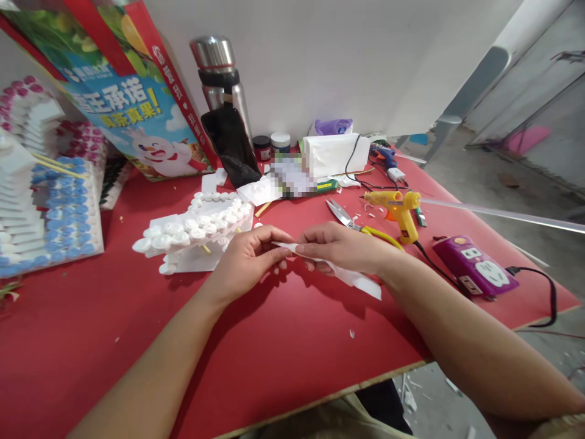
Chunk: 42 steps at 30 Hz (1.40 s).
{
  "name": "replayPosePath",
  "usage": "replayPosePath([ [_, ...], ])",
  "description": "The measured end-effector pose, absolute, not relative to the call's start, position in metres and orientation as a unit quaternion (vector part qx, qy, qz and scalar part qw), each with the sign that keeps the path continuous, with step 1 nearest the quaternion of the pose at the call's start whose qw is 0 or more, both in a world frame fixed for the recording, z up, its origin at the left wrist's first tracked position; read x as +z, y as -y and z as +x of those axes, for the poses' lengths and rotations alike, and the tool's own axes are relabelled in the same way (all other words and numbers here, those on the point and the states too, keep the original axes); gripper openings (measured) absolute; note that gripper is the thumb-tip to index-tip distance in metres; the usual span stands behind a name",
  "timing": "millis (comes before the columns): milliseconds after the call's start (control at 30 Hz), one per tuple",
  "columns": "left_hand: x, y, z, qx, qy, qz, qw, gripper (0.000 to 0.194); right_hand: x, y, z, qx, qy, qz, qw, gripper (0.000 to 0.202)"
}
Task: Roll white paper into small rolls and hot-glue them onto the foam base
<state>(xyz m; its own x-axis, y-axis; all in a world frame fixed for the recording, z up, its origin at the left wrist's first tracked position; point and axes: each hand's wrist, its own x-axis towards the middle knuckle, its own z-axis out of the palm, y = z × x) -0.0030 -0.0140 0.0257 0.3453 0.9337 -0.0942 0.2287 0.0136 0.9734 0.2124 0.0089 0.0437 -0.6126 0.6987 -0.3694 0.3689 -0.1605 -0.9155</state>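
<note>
White paper strip (359, 281): it is in the two hands, just above the bench (274, 366). The left hand (244, 259) pinches the thin end, and the right hand (340, 244) pinches it close by, so the hands are near each other with a small gap. The strip looks very light, soft and bendy, so it should crease or tear if pulled hard. It is best held gently at the thin end, between thumb and fingertip. It looks plain and smooth, thin where it is pinched, and the wider end hangs out under the right hand.

Beside the left hand is a stand of curly white paper roses (196, 227). Just past the right hand are scissors (340, 213) with yellow handles. Next comes a yellow glue gun (404, 214) with a clear glue stick (503, 214) in its back, then a purple power socket (475, 267). Farther back stands a steel flask (214, 53), with a black phone (231, 143) leaning in front.
</note>
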Motion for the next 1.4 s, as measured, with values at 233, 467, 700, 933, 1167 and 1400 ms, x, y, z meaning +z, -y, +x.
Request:
replayPosePath([
  [233, 0.025, 0.015, -0.004, 0.360, -0.456, 0.641, 0.501, 0.019, 0.044, -0.010, 0.213, 0.679, 0.589, -0.413, 0.147, 0.042],
  [467, 0.024, 0.016, -0.004, 0.344, -0.444, 0.750, 0.350, 0.018, 0.037, -0.014, 0.213, 0.744, 0.531, -0.372, 0.162, 0.030],
  [700, 0.017, 0.018, -0.010, 0.313, -0.318, 0.895, 0.002, 0.018, 0.033, -0.017, 0.211, 0.799, 0.445, -0.369, 0.166, 0.023],
  [933, 0.021, 0.021, -0.009, 0.267, -0.295, 0.909, -0.124, 0.019, 0.031, -0.021, 0.203, 0.861, 0.338, -0.354, 0.135, 0.020],
  [1167, 0.022, 0.020, 0.000, 0.354, -0.408, 0.814, 0.215, 0.018, 0.037, -0.013, 0.203, 0.743, 0.484, -0.413, 0.209, 0.017],
  [1400, 0.024, 0.016, -0.003, 0.332, -0.420, 0.534, 0.654, 0.025, 0.041, -0.009, 0.210, 0.433, 0.774, -0.402, 0.229, 0.026],
])
